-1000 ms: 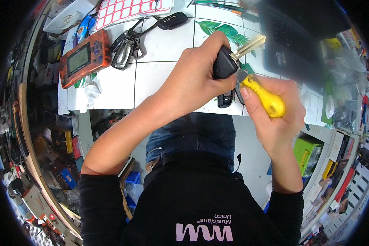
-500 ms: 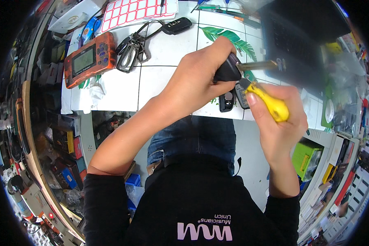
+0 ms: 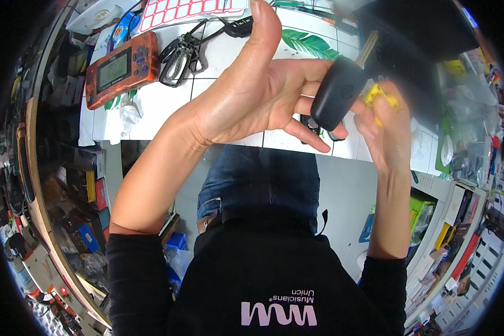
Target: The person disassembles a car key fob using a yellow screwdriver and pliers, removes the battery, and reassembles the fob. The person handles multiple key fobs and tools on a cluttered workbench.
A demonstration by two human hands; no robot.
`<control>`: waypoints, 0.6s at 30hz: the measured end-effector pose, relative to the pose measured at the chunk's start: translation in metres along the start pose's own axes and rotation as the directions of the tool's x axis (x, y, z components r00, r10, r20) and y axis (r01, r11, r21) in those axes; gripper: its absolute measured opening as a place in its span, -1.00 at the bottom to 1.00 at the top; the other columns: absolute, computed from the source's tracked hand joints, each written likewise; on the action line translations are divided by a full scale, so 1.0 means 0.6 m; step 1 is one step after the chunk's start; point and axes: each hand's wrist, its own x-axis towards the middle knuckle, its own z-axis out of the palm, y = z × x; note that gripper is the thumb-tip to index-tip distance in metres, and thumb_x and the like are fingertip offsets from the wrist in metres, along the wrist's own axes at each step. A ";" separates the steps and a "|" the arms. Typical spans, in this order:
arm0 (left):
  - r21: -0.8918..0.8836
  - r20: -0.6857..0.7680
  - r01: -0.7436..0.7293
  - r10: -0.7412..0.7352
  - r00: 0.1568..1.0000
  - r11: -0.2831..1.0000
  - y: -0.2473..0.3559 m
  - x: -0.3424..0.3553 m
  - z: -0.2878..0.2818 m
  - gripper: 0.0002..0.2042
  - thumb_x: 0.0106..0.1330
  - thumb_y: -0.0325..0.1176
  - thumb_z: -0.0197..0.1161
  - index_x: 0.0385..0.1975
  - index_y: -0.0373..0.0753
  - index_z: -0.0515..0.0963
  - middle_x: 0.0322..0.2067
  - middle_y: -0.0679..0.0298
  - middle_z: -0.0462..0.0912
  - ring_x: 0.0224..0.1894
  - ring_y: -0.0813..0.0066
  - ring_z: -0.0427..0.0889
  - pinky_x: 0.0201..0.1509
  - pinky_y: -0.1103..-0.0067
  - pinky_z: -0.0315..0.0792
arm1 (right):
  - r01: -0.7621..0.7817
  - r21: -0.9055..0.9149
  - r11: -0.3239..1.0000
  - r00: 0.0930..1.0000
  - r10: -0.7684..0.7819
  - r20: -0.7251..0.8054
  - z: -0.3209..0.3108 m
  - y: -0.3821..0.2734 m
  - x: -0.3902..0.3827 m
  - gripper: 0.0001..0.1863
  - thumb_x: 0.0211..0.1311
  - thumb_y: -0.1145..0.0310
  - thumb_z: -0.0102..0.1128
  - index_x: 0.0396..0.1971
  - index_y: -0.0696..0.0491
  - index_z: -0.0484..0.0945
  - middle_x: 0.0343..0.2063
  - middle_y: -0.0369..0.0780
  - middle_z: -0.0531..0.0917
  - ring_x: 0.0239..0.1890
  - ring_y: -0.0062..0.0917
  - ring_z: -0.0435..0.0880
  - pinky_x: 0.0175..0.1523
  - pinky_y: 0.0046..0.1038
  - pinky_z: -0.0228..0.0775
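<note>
A black car key (image 3: 337, 92) with a metal blade lies across the fingers of my left hand (image 3: 263, 95). That hand is open, palm showing, thumb raised and fingers spread. My right hand (image 3: 389, 129), close by on the right, is closed round a yellow-handled tool (image 3: 382, 101); its tip is hidden. Its fingers come up to the key's edge, and which hand bears the key's weight I cannot make out. Under my left fingers, an opened key fob (image 3: 309, 122) shows only in part on the table.
An orange handheld device (image 3: 122, 70) with a screen lies at the left, beside a bunch of keys (image 3: 180, 59). Another black key fob (image 3: 239, 27) sits farther back. A dark laptop (image 3: 409, 73) stands at the right. Red-bordered label sheets (image 3: 179, 12) and screwdrivers (image 3: 319, 18) lie at the far edge.
My left hand has opened from its grip on the key and turned palm out. The key has tilted, blade now pointing up and right. My right hand has moved up with the yellow-handled tool.
</note>
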 end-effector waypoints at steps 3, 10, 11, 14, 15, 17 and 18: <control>0.088 -0.076 0.057 -0.050 0.996 0.995 0.012 -0.005 0.013 -0.30 0.05 0.30 -0.30 -0.17 -0.32 0.25 -0.26 0.12 0.43 -0.34 0.37 0.51 -0.27 0.46 0.46 | -0.027 0.049 0.998 1.000 0.027 -0.012 -0.008 0.011 0.002 -0.79 0.13 0.37 0.20 -0.30 0.12 0.41 -0.65 -0.26 0.46 -0.67 -0.77 0.30 -0.57 -0.73 0.14; 0.920 -0.110 -0.142 0.590 0.800 0.364 -0.071 0.018 -0.029 -0.41 -0.07 -0.37 0.43 -0.03 -0.27 0.29 -0.34 0.15 0.52 -0.32 0.49 0.56 -0.32 0.63 0.48 | 0.171 -0.404 0.899 0.964 -0.237 -0.120 0.048 0.011 -0.019 -0.83 0.07 0.43 0.27 -0.40 0.15 0.47 -0.58 -0.25 0.55 -0.65 -0.79 0.41 -0.62 -0.77 0.17; 0.936 -0.119 -0.146 0.677 0.727 0.321 -0.076 0.025 -0.026 -0.55 -0.04 -0.43 0.37 -0.15 -0.28 0.33 -0.42 0.20 0.52 -0.38 0.59 0.53 -0.40 0.69 0.41 | 0.189 -0.468 0.864 0.956 -0.270 -0.114 0.059 0.015 -0.025 -0.82 0.08 0.42 0.27 -0.39 0.16 0.47 -0.59 -0.26 0.55 -0.65 -0.78 0.43 -0.62 -0.77 0.18; 0.937 -0.177 -0.130 0.760 0.625 0.325 -0.089 0.033 -0.029 -0.67 -0.06 -0.50 0.34 -0.32 -0.29 0.34 -0.55 0.22 0.50 -0.47 0.50 0.54 -0.45 0.64 0.40 | 0.209 -0.483 0.850 0.956 -0.282 -0.082 0.078 0.022 -0.040 -0.80 0.08 0.42 0.26 -0.36 0.19 0.48 -0.60 -0.26 0.57 -0.61 -0.77 0.50 -0.60 -0.78 0.26; 0.928 -0.171 -0.166 0.778 0.605 0.333 -0.095 0.035 -0.030 -0.67 -0.07 -0.50 0.34 -0.34 -0.30 0.34 -0.59 0.15 0.51 -0.51 0.35 0.57 -0.48 0.59 0.41 | 0.116 -0.456 0.882 0.986 -0.159 -0.056 0.076 0.013 -0.039 -0.81 0.07 0.43 0.27 -0.36 0.19 0.49 -0.59 -0.25 0.57 -0.60 -0.77 0.50 -0.60 -0.78 0.27; 0.906 -0.180 -0.211 0.785 0.593 0.368 -0.105 0.035 -0.030 -0.68 -0.09 -0.53 0.33 -0.37 -0.31 0.33 -0.64 0.10 0.52 -0.55 0.24 0.61 -0.52 0.55 0.41 | -0.087 -0.412 0.907 0.995 0.096 -0.001 0.066 -0.010 -0.040 -0.82 0.05 0.45 0.28 -0.37 0.19 0.51 -0.56 -0.24 0.58 -0.59 -0.78 0.51 -0.59 -0.77 0.29; 0.895 -0.195 -0.217 0.778 0.597 0.391 -0.109 0.033 -0.029 -0.69 -0.10 -0.55 0.32 -0.38 -0.31 0.33 -0.64 0.12 0.52 -0.56 0.28 0.61 -0.53 0.56 0.40 | -0.108 -0.421 0.901 0.994 0.112 -0.015 0.069 -0.014 -0.041 -0.81 0.04 0.46 0.29 -0.35 0.20 0.54 -0.56 -0.26 0.59 -0.60 -0.75 0.51 -0.57 -0.76 0.31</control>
